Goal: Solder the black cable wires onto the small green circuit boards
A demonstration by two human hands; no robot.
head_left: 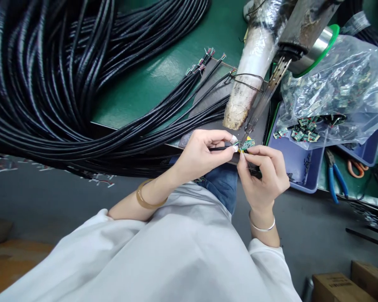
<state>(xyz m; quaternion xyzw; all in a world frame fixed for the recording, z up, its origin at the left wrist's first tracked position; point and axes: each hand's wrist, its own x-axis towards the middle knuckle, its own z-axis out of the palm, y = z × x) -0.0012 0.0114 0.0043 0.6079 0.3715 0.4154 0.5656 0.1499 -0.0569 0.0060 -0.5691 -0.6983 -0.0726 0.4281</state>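
My left hand pinches the stripped end of a thin black cable between thumb and fingers. My right hand grips a small green circuit board at its lower edge. Cable end and board meet just under the tip of a fixed soldering iron, which slants down from the upper right. Both hands hover at the near edge of the green bench, above my lap.
A thick bundle of black cables drapes over the bench's left side, with several stripped ends on a dark mat. A blue tray and a plastic bag hold more boards. Blue-handled pliers and orange scissors lie right. A wrapped tube stands beside the iron.
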